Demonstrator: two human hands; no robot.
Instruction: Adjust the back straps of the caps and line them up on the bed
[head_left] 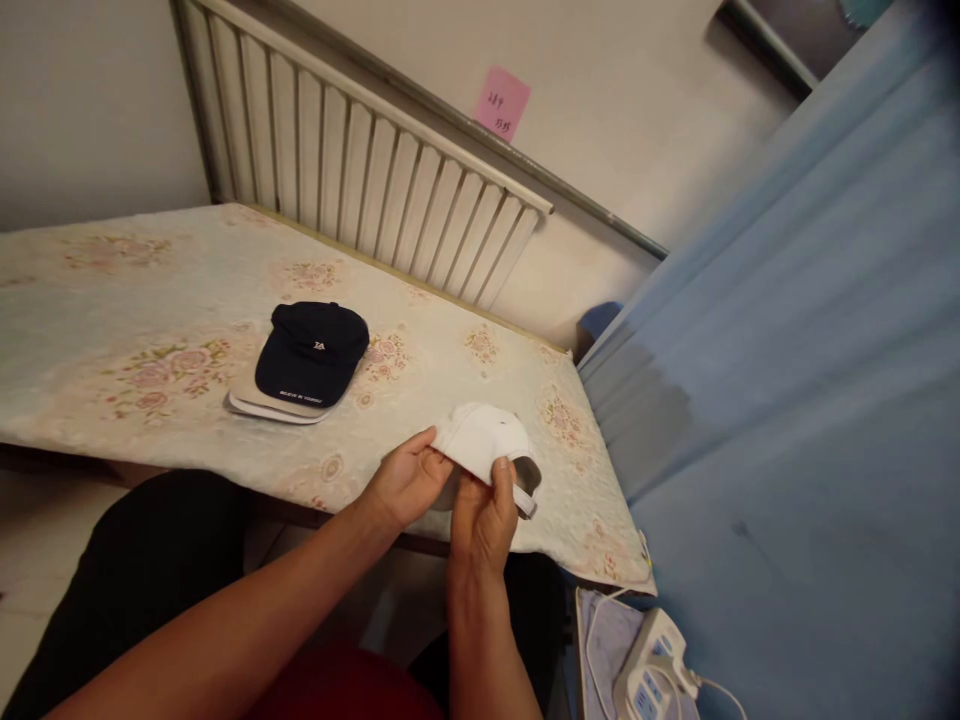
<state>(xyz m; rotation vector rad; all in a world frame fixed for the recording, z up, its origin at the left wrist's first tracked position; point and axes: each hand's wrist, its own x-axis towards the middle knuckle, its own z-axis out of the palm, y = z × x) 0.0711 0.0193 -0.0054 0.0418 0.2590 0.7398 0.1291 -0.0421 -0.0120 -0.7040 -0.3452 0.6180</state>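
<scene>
A white baseball cap (484,437) is held over the near edge of the bed, its back opening and strap turned to the right. My left hand (411,478) pinches the cap's left edge between thumb and fingers. Around the lower back rim, near the strap, my right hand (484,510) is closed with the thumb on top; its fingers are hidden under the cap. To the left lies a stack of caps: a dark navy cap (315,345) with small white lettering on top, and beige and white brims (274,410) showing beneath it.
The caps are on a flower-patterned cover (172,300). Behind it stand a white radiator (360,150) and a wall with a pink note (502,103). A blue curtain (787,400) hangs at right. A power strip (654,665) with cables sits at lower right.
</scene>
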